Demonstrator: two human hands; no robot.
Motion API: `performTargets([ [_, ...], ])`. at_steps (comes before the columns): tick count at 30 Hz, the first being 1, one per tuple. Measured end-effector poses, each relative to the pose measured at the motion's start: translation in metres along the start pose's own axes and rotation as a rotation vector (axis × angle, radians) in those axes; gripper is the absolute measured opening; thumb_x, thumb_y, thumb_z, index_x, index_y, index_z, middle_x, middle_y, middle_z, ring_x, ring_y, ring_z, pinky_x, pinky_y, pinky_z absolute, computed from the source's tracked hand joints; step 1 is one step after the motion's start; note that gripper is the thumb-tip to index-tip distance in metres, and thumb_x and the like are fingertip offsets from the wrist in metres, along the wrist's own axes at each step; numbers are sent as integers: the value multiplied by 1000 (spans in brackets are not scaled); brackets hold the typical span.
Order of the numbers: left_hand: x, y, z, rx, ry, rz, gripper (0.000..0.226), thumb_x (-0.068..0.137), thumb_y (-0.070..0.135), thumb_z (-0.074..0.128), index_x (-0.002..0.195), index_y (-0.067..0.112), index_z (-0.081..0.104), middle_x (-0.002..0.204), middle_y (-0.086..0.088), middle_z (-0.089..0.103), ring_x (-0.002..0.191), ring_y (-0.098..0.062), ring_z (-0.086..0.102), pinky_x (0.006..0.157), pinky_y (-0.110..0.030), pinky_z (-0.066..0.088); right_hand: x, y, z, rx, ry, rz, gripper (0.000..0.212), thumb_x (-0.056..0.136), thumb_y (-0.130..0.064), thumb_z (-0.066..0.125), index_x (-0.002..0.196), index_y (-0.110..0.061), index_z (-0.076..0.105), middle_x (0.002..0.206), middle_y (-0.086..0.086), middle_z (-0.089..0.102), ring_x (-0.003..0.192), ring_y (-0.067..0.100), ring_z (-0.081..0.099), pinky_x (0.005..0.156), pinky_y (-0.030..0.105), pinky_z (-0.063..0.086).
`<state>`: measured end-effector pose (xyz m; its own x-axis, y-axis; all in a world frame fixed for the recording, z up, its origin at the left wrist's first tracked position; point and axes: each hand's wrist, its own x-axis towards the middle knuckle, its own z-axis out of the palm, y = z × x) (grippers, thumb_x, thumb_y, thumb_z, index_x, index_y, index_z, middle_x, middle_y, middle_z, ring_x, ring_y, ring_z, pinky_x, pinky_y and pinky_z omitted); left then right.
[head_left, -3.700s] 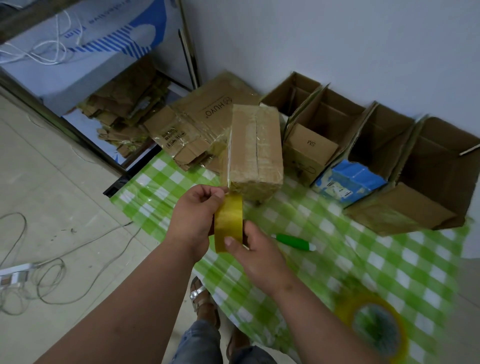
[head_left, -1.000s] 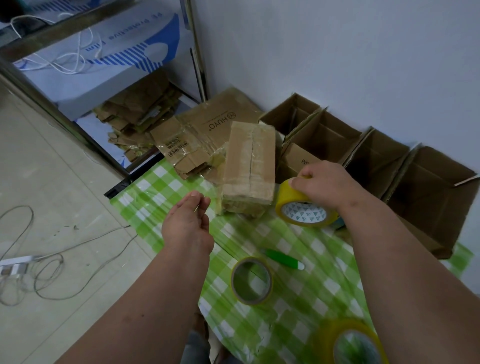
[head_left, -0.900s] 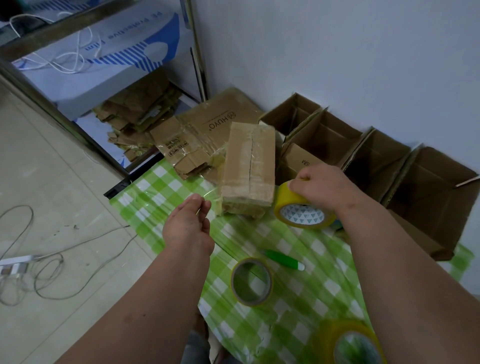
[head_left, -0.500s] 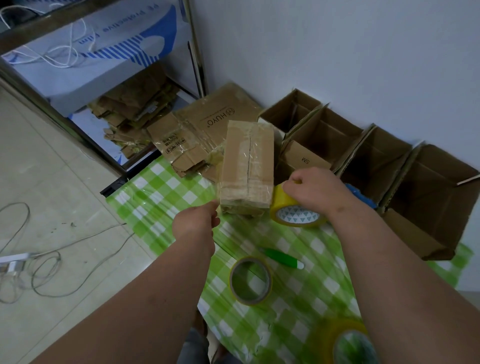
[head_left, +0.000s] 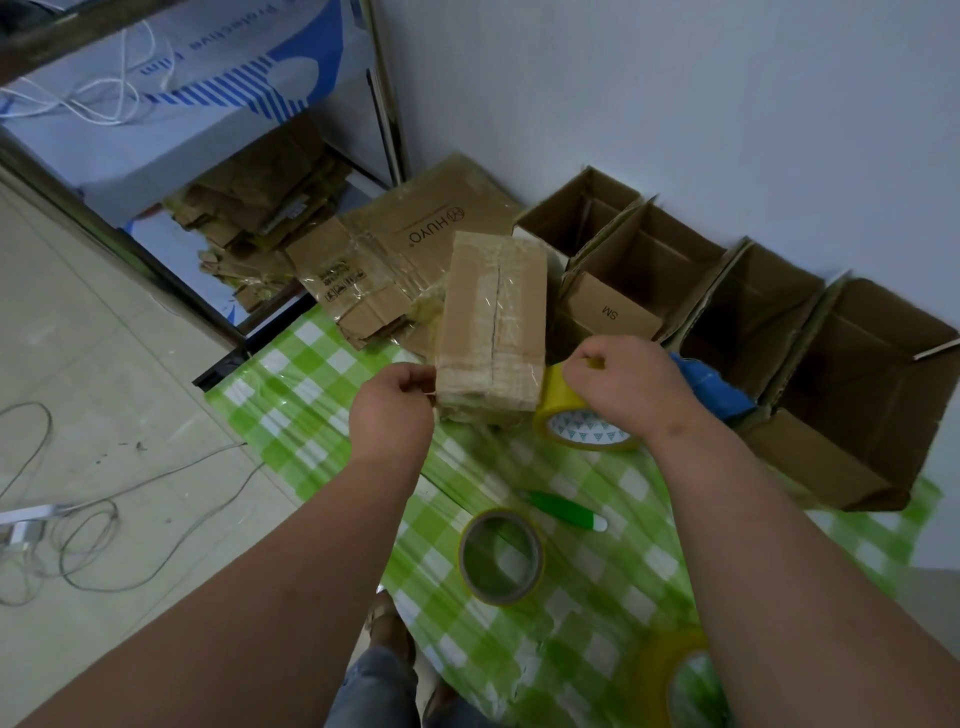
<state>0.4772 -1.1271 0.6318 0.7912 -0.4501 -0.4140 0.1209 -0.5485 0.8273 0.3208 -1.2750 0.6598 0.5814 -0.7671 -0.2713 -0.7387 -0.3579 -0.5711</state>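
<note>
While the left hand (head_left: 392, 410) sat pinched together at the near-left corner of the box (head_left: 491, 332), on what looked like the loose tape end (head_left: 431, 397) (clear film, hard to see), the right hand (head_left: 623, 389) was clamped round the yellow tape roll (head_left: 576, 423) at the box's 4 o'clock. The box lay flat on the green checked counter (head_left: 311, 374), seam up, already glossy with tape, about centre frame.

Step in hand, as I judged it: running a band across the box's near end. To do it well:
- Press the end firm on that corner.
- Pull the roll level and taut along the near face so the film lays without wrinkles.
- Wrap past the right corner before cutting.

The roll sat tilted, so a twisted strip was a risk.

Containers: four open cartons stood along the wall from 12 to 3 o'clock.
- The first carton (head_left: 582, 218) showed only bare sides.
- The second carton (head_left: 654, 254) held a small box marked SM (head_left: 608, 312).
- A blue packet (head_left: 714, 389) lay at the mouth of the third carton (head_left: 753, 312), partly hidden behind the right hand.
- The fourth carton (head_left: 872, 384) was dark inside, contents unclear.

A spare roll (head_left: 501, 556) and a green pen (head_left: 563, 512) lay at the box's 6 o'clock.
</note>
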Motion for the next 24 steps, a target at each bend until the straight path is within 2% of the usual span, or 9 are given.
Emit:
performTargets([
  [3,-6,1,-1,-18,-25,24,24,89,26,45,81,24,67,75,4,67,71,-17,60,65,-38,50,-3,1,3,55,7,20,17,87,-30,54,84,-24,70,79,-8,63,81,15,59,71,36,51],
  [5,-5,-1,-1,87,-63,56,25,86,47,55,85,24,65,74,11,64,65,-6,59,58,-28,45,-5,3,5,34,12,37,17,87,-32,53,82,-26,68,78,-8,63,79,16,59,75,38,51],
  [7,-1,0,3,219,-75,86,30,83,56,63,87,27,62,79,14,63,70,-3,58,55,-25,40,-5,3,10,-89,31,27,20,88,-34,48,80,-26,64,74,-9,60,74,15,56,80,39,41],
  [10,5,5,7,278,-18,71,40,79,62,66,79,23,58,73,8,61,69,-10,58,54,-27,38,-4,-2,18,-240,90,13,24,87,-36,41,75,-25,58,75,-5,58,73,16,53,80,40,27],
  [14,9,8,9,220,-7,15,47,75,64,68,74,18,58,70,1,61,67,-16,58,55,-29,39,-4,-6,32,-368,173,70,47,82,-67,30,72,-28,54,72,-8,52,72,18,50,79,42,25],
  [17,10,11,8,72,-35,-54,51,74,55,77,79,6,65,75,-6,67,69,-20,60,62,-35,46,2,-8,34,-433,134,157,66,72,-89,24,68,-27,49,66,-7,52,68,19,47,82,46,28],
  [20,11,13,5,-37,-75,-133,40,75,43,82,74,6,70,75,-8,70,73,-21,63,70,-36,51,11,-5,28,-368,11,197,57,78,-83,32,74,-29,50,71,-8,52,78,21,49,89,49,28],
  [22,11,10,2,-40,-115,-165,31,79,39,80,68,12,70,75,-7,71,75,-21,65,71,-31,51,13,-3,25,-343,-49,174,44,88,-69,39,79,-29,53,75,-8,53,85,22,52,86,47,25],
  [24,9,2,0,-5,-164,-176,28,84,39,76,70,15,71,83,-8,73,81,-21,66,75,-32,52,12,1,23,-328,-90,150,30,94,-55,42,83,-30,54,76,-10,52,93,23,55,91,48,28],
])
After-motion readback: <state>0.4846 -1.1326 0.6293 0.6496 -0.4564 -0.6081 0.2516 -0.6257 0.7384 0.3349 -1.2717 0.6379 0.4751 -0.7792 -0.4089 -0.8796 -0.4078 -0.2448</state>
